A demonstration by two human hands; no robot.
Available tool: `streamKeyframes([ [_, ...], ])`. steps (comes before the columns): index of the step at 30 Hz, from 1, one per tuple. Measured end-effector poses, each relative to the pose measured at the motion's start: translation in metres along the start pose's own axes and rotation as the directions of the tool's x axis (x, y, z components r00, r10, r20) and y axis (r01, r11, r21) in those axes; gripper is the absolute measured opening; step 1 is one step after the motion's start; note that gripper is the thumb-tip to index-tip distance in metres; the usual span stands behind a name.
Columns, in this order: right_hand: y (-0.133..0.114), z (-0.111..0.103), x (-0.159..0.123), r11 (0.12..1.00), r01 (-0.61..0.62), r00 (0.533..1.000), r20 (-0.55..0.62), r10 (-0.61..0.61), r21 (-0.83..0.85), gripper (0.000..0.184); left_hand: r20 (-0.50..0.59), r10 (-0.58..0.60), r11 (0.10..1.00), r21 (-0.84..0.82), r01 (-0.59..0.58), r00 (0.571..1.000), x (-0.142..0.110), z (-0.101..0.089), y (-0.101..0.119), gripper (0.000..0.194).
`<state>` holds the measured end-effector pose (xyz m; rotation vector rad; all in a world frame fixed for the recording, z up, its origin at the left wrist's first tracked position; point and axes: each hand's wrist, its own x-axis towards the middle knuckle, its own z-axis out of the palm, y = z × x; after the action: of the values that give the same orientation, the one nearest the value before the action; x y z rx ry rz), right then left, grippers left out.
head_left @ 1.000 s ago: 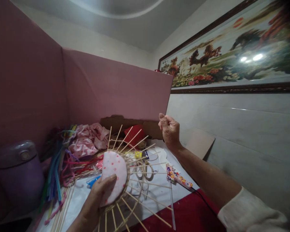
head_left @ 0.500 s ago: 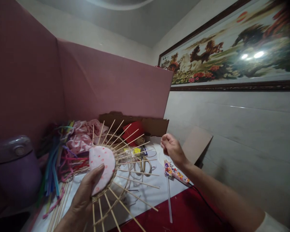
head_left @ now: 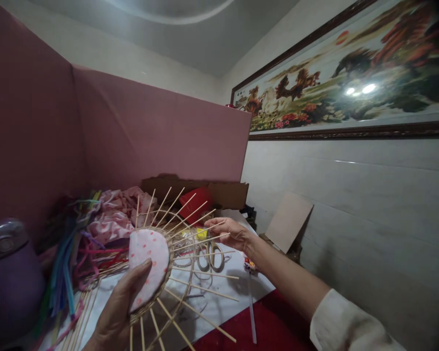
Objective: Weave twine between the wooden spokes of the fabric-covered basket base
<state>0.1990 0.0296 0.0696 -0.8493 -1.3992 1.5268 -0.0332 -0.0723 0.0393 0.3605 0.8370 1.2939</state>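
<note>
My left hand [head_left: 120, 302] grips a half-round woven piece [head_left: 149, 265] by its flat side, the thumb pressed on its white cloth face with red dots. A braided cord edge runs round the curve, and thin wooden sticks [head_left: 219, 288] fan outward from it. A strand of twine [head_left: 189, 285] arcs loosely across the sticks. My right hand [head_left: 229, 231] is at the tips of the upper right sticks, its fingers drawn together; whatever they pinch cannot be made out. Behind the sticks lie scissors [head_left: 216, 258] with gold-coloured handles.
A flowered glue gun [head_left: 249, 264], partly behind my right forearm, has a clear glue stick [head_left: 253, 312] in it. On the left are a purple flask [head_left: 12, 282], coloured fuzzy stems [head_left: 60, 273] and crumpled pink cloth [head_left: 111, 214]. Cardboard [head_left: 289, 219] leans against the wall.
My right hand has moved left and down, from above the glue gun to the stick tips. The woven piece stays in my left hand. The view has shifted slightly.
</note>
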Motion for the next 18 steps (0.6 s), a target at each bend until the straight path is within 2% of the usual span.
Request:
streamKeyframes([
  [4, 0.006, 0.007, 0.009, 0.996, -0.041, 0.997, 0.072, 0.035, 0.083, 0.026, -0.024, -0.003, 1.0, 0.013, 0.004, 1.0, 0.004, -0.003, -0.002, 0.041],
  [7, 0.011, 0.008, 0.013, 0.992, -0.018, 0.998, 0.063, 0.01, 0.122, 0.027, -0.036, -0.034, 0.999, 0.003, 0.034, 0.999, 0.005, -0.003, -0.002, 0.044],
  [9, 0.011, 0.0, 0.014, 0.989, 0.028, 0.999, 0.017, -0.031, 0.149, 0.027, -0.042, -0.036, 0.999, -0.006, 0.036, 0.998, 0.004, -0.002, -0.001, 0.046],
  [12, 0.002, -0.023, 0.013, 0.969, 0.16, 0.982, -0.127, -0.137, 0.189, 0.028, -0.035, -0.026, 1.0, -0.01, 0.026, 0.999, 0.004, -0.001, 0.001, 0.046],
  [15, -0.016, -0.053, 0.008, 0.927, 0.33, 0.911, -0.318, -0.263, 0.179, 0.027, -0.036, -0.031, 0.999, -0.013, 0.031, 0.999, 0.005, -0.004, 0.0, 0.044],
  [18, -0.037, -0.082, -0.002, 0.889, 0.448, 0.798, -0.49, -0.352, 0.091, 0.028, -0.019, -0.037, 0.999, -0.027, 0.036, 0.999, 0.008, -0.006, -0.001, 0.046],
])
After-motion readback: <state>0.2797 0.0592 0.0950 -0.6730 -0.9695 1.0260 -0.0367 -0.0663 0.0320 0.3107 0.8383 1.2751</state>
